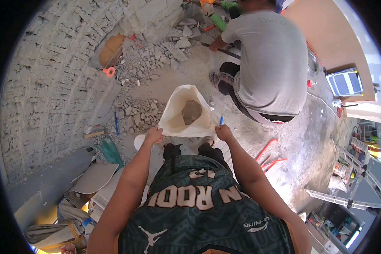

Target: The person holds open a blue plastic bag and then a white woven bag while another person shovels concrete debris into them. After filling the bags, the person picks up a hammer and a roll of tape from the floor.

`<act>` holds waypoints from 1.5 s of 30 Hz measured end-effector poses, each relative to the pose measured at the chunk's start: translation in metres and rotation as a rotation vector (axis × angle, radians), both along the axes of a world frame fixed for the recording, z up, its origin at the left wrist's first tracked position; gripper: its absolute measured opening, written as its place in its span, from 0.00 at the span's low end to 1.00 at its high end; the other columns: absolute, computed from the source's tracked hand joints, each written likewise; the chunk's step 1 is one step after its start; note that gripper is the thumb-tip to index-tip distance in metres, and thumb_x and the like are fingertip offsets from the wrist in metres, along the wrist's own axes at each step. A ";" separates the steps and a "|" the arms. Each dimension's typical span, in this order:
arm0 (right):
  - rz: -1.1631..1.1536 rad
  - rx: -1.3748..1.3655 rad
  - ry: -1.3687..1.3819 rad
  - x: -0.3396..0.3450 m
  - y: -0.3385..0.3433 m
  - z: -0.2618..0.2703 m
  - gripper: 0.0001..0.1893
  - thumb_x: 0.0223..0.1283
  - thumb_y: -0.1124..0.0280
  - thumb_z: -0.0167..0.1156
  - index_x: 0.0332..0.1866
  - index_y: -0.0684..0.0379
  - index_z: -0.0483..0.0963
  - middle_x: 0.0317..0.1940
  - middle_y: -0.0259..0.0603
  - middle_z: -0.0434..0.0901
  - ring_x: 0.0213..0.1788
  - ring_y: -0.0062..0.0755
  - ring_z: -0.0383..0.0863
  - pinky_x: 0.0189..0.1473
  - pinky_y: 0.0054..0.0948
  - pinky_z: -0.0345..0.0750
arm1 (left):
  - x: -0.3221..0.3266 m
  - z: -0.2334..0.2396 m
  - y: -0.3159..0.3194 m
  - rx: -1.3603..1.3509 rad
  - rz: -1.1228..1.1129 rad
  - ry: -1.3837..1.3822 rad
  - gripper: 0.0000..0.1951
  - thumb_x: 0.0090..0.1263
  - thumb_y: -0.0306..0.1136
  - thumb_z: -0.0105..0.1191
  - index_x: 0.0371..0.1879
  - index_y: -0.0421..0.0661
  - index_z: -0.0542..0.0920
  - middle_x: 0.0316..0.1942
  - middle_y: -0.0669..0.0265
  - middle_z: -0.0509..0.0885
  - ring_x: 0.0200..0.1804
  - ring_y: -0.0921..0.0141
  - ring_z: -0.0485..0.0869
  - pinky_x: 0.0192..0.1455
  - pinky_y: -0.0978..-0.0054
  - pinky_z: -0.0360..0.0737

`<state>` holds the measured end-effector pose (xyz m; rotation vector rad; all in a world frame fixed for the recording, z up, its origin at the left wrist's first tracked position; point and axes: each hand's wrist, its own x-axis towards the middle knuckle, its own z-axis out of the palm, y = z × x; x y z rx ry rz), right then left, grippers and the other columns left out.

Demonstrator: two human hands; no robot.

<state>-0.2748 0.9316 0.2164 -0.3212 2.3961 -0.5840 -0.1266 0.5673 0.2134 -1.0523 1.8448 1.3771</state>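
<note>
A whitish sack hangs in front of me with its mouth spread wide. My left hand grips the left corner of its rim. At the right corner my right hand is closed on the same rim. A blue stick-like thing shows just above my right hand; whether I hold it cannot be made out. Grey material is visible down inside the sack. My shoes stand below its near edge, partly hidden.
Broken concrete rubble lies along the rough wall. A person in a grey shirt crouches close at the right, a hand on a dark bar; another person's green sleeve shows beyond. Orange-red pipes lie right. A ladder stands farther off.
</note>
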 end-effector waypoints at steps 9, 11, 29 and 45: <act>-0.036 0.024 -0.116 -0.003 -0.005 -0.001 0.24 0.61 0.55 0.45 0.32 0.70 0.76 0.35 0.67 0.78 0.43 0.65 0.77 0.50 0.49 0.74 | -0.004 0.006 0.007 -0.007 0.043 -0.048 0.20 0.64 0.44 0.49 0.33 0.35 0.80 0.23 0.60 0.83 0.20 0.70 0.80 0.22 0.71 0.80; -0.003 0.018 -0.037 -0.001 -0.007 -0.004 0.25 0.61 0.54 0.46 0.31 0.71 0.77 0.34 0.67 0.78 0.43 0.64 0.78 0.50 0.49 0.74 | -0.001 0.008 0.006 -0.010 0.046 -0.050 0.20 0.64 0.44 0.49 0.33 0.34 0.80 0.23 0.60 0.83 0.21 0.70 0.81 0.23 0.70 0.80; -0.509 -0.425 -0.189 -0.096 -0.094 0.002 0.16 0.62 0.61 0.50 0.24 0.63 0.68 0.13 0.36 0.66 0.12 0.27 0.67 0.13 0.30 0.66 | -0.033 0.004 0.009 -0.040 0.622 0.197 0.19 0.71 0.42 0.44 0.29 0.34 0.74 0.15 0.62 0.75 0.12 0.66 0.77 0.14 0.69 0.78; -1.153 -0.441 -0.782 -0.119 -0.127 0.007 0.10 0.61 0.64 0.48 0.27 0.55 0.62 0.13 0.32 0.59 0.12 0.23 0.57 0.13 0.28 0.57 | -0.090 0.012 -0.042 0.050 0.847 0.186 0.15 0.65 0.36 0.44 0.20 0.37 0.72 0.14 0.60 0.72 0.12 0.67 0.73 0.10 0.70 0.70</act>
